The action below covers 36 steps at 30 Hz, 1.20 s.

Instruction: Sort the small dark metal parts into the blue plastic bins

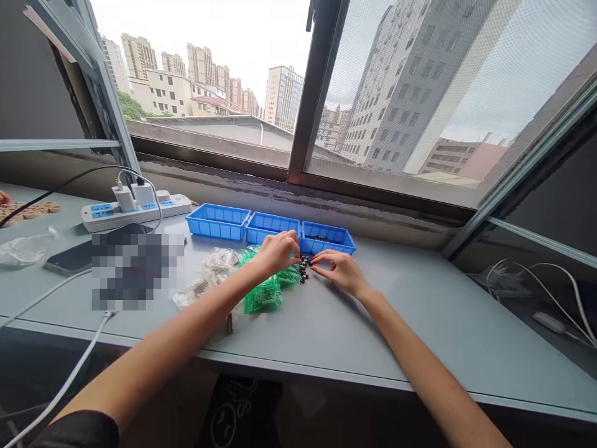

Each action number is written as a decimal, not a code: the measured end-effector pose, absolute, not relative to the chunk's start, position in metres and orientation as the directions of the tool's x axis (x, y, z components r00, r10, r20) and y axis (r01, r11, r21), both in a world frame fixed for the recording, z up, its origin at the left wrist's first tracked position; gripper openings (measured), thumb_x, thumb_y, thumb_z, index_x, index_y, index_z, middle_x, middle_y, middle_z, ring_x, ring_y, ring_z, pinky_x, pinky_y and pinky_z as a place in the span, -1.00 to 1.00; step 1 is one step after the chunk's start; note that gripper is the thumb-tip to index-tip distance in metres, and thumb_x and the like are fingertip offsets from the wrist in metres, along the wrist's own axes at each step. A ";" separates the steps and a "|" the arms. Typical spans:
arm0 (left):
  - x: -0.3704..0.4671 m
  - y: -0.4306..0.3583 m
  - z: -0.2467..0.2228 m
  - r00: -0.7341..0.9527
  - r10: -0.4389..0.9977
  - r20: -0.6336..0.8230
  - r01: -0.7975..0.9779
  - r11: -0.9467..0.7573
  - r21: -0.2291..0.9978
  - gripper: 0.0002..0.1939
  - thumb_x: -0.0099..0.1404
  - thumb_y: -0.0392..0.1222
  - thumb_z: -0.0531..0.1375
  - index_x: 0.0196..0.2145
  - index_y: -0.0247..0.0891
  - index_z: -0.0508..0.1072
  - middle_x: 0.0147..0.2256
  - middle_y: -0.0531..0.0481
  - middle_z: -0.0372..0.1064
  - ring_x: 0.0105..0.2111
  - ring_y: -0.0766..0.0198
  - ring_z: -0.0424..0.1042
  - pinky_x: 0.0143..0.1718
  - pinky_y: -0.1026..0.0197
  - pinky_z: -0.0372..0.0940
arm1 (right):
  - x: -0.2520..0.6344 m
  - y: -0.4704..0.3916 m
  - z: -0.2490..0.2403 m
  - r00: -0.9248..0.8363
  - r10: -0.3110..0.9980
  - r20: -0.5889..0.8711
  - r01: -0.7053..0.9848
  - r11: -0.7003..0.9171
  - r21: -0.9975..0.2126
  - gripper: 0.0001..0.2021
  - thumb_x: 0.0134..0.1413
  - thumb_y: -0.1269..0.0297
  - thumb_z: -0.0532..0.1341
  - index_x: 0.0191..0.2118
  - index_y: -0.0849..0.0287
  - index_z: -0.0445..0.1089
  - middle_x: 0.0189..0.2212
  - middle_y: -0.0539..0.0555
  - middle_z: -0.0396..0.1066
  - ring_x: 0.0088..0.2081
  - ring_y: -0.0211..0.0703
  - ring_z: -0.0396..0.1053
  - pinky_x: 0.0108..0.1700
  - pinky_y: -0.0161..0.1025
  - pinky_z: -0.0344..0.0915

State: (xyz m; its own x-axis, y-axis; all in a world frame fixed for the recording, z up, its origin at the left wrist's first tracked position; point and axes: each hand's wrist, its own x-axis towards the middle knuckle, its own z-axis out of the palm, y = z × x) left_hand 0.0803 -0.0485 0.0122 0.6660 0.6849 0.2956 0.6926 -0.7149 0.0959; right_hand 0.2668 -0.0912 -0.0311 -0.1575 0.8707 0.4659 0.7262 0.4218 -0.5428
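Several small black parts, too small to name, lie in a short line on the grey desk. On their left side is my left hand, its fingers closed in a pinch; whatever is between the fingertips is hidden. From the right, my right hand reaches in low over the desk, with thumb and index finger around one small black part at the line's edge. Green plastic bags lie under and beside my left wrist. Behind the hands stands a blue bin with dark small pieces inside.
Two more blue bins, the left bin and the middle bin, stand in the same row under the window. Clear bags lie left of the green ones. Further left are a power strip, a dark phone and white cables.
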 end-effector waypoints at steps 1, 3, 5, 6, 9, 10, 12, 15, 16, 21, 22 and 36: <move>0.081 -0.049 0.013 0.670 0.679 0.302 0.688 -0.720 0.094 -0.87 0.12 -0.14 0.24 -0.51 -0.22 0.52 -0.20 0.01 0.36 -0.23 0.22 0.36 -0.35 0.30 0.18 | 0.267 -0.090 -0.032 -0.169 0.867 0.468 0.735 0.427 -0.526 -0.89 -0.05 0.24 0.23 -0.41 0.05 0.52 -0.31 0.04 0.50 -0.46 -0.22 0.36 -0.50 -0.30 0.16; 0.083 -0.052 0.013 0.682 0.665 0.302 0.675 -0.733 0.089 -0.78 0.14 -0.07 0.23 -0.54 -0.24 0.51 -0.22 0.00 0.37 -0.26 0.22 0.37 -0.36 0.29 0.18 | 0.268 -0.088 -0.033 -0.181 0.861 0.475 0.754 0.432 -0.495 -0.87 -0.03 0.26 0.21 -0.39 0.04 0.52 -0.32 0.03 0.51 -0.45 -0.21 0.37 -0.48 -0.30 0.16; 0.085 -0.055 0.011 0.707 0.643 0.296 0.650 -0.755 0.088 -0.74 0.19 -0.03 0.18 -0.51 -0.24 0.51 -0.26 0.00 0.39 -0.28 0.23 0.39 -0.38 0.30 0.18 | 0.268 -0.086 -0.035 -0.183 0.862 0.474 0.769 0.425 -0.477 -0.87 -0.03 0.27 0.21 -0.37 0.03 0.52 -0.31 0.02 0.52 -0.44 -0.20 0.38 -0.48 -0.29 0.16; 0.086 -0.056 0.010 0.721 0.628 0.294 0.634 -0.769 0.088 -0.74 0.21 -0.03 0.16 -0.47 -0.23 0.52 -0.28 0.01 0.40 -0.29 0.23 0.39 -0.38 0.30 0.19 | 0.267 -0.085 -0.036 -0.187 0.864 0.467 0.772 0.423 -0.474 -0.87 -0.03 0.28 0.21 -0.36 0.02 0.52 -0.30 0.01 0.52 -0.43 -0.20 0.38 -0.48 -0.30 0.16; 0.087 -0.057 0.007 0.753 0.586 0.301 0.592 -0.802 0.079 -0.76 0.26 -0.07 0.11 -0.32 -0.21 0.52 -0.29 0.00 0.41 -0.30 0.22 0.41 -0.35 0.29 0.22 | 0.265 -0.083 -0.038 -0.202 0.877 0.436 0.773 0.416 -0.478 -0.87 -0.04 0.32 0.20 -0.40 0.01 0.51 -0.29 -0.01 0.51 -0.44 -0.21 0.38 -0.48 -0.31 0.16; 0.087 -0.056 0.005 0.756 0.578 0.307 0.586 -0.807 0.077 -0.75 0.27 -0.08 0.08 -0.30 -0.22 0.51 -0.30 -0.02 0.41 -0.30 0.22 0.42 -0.34 0.29 0.23 | 0.264 -0.083 -0.038 -0.201 0.880 0.430 0.775 0.412 -0.479 -0.87 -0.05 0.33 0.20 -0.42 0.01 0.51 -0.29 -0.01 0.51 -0.45 -0.22 0.38 -0.48 -0.31 0.15; 0.087 -0.055 0.004 0.757 0.574 0.311 0.582 -0.810 0.078 -0.73 0.30 -0.11 0.04 -0.28 -0.24 0.51 -0.29 -0.05 0.41 -0.29 0.20 0.42 -0.31 0.27 0.25 | 0.263 -0.084 -0.037 -0.191 0.883 0.428 0.780 0.401 -0.480 -0.88 -0.07 0.34 0.21 -0.44 0.02 0.50 -0.33 -0.02 0.51 -0.48 -0.24 0.36 -0.48 -0.31 0.14; 0.086 -0.051 0.001 0.768 0.572 0.288 0.576 -0.813 0.079 -0.75 0.29 -0.18 0.04 -0.25 -0.24 0.51 -0.24 -0.06 0.41 -0.29 0.19 0.43 -0.23 0.22 0.25 | 0.263 -0.085 -0.036 -0.187 0.882 0.433 0.788 0.398 -0.470 -0.90 -0.09 0.34 0.23 -0.42 0.02 0.49 -0.37 -0.03 0.50 -0.50 -0.25 0.33 -0.47 -0.31 0.14; 0.085 -0.050 0.001 0.774 0.569 0.278 0.572 -0.816 0.078 -0.76 0.27 -0.19 0.06 -0.23 -0.24 0.50 -0.23 -0.06 0.41 -0.30 0.20 0.43 -0.21 0.21 0.24 | 0.264 -0.086 -0.035 -0.187 0.882 0.433 0.791 0.397 -0.466 -0.90 -0.09 0.34 0.23 -0.42 0.03 0.49 -0.38 -0.03 0.49 -0.51 -0.25 0.32 -0.46 -0.31 0.14; 0.083 -0.045 -0.001 0.787 0.569 0.239 0.564 -0.820 0.094 -0.69 0.19 -0.17 0.14 -0.09 -0.22 0.43 -0.19 -0.05 0.39 -0.25 0.19 0.42 -0.12 0.20 0.20 | 0.265 -0.088 -0.035 -0.156 0.892 0.424 0.810 0.362 -0.462 -0.89 -0.10 0.32 0.23 -0.38 0.04 0.48 -0.38 -0.03 0.49 -0.58 -0.30 0.26 -0.48 -0.31 0.13; 0.082 -0.044 -0.001 0.788 0.571 0.230 0.563 -0.820 0.105 -0.67 0.19 -0.16 0.15 -0.08 -0.21 0.42 -0.18 -0.04 0.39 -0.23 0.20 0.41 -0.10 0.20 0.18 | 0.265 -0.089 -0.035 -0.146 0.895 0.422 0.811 0.353 -0.467 -0.88 -0.09 0.30 0.23 -0.35 0.04 0.48 -0.37 -0.03 0.49 -0.59 -0.31 0.24 -0.49 -0.31 0.12; 0.070 -0.037 0.003 0.799 0.571 0.189 0.539 -0.819 0.198 -0.64 0.11 -0.36 0.11 -0.10 -0.17 0.38 -0.11 -0.02 0.34 -0.04 0.15 0.28 -0.03 0.15 0.10 | 0.262 -0.090 -0.035 -0.136 0.913 0.384 0.758 0.345 -0.553 -0.83 -0.12 0.32 0.22 -0.32 0.03 0.50 -0.36 -0.04 0.51 -0.54 -0.28 0.28 -0.50 -0.32 0.16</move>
